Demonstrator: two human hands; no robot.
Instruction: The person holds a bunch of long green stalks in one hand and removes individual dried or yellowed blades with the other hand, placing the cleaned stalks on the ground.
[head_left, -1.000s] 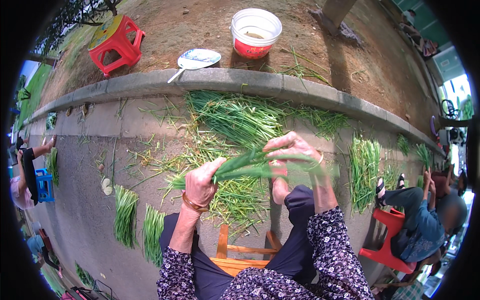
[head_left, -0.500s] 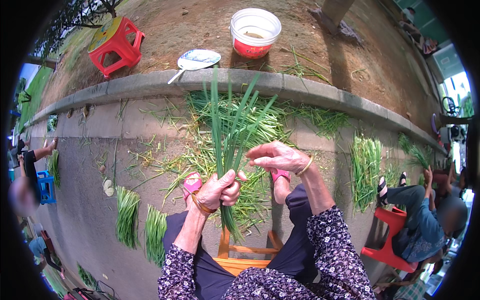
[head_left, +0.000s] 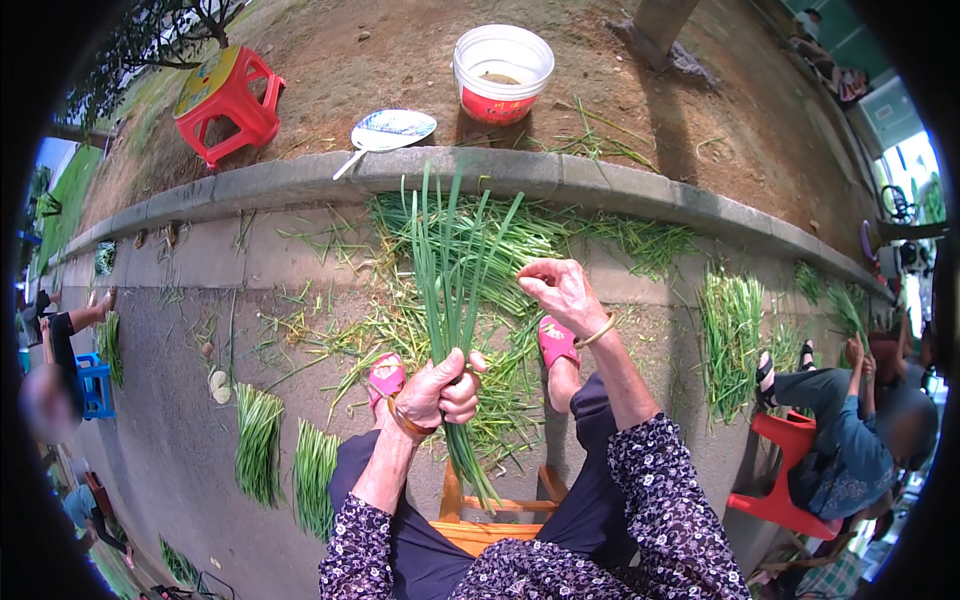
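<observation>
My left hand (head_left: 440,392) is wrapped round a bunch of garlic chives (head_left: 447,290), held upright in front of me. The long leaves fan out above the fist, and the stalk ends stick out below it. To the right, apart from the bunch, my right hand (head_left: 565,300) is raised with thumb and fingertips pinched together. Whatever is between those fingertips, if anything, is too small to make out. Beyond the hands lies a heap of chives (head_left: 500,245) against the curb, and loose trimmings (head_left: 500,400) litter the ground by my feet.
Sorted chive bundles lie left (head_left: 258,440) and right (head_left: 730,340). Past the curb (head_left: 260,182) stand a white-and-red bucket (head_left: 500,85) and a red stool (head_left: 235,105); a hand fan (head_left: 392,130) rests on the edge. Other people sit at both sides, one on a red chair (head_left: 785,475).
My right hand has drawn away from the bunch, slightly right and up, and its fingers have closed into a pinch. My left hand keeps its hold on the chives.
</observation>
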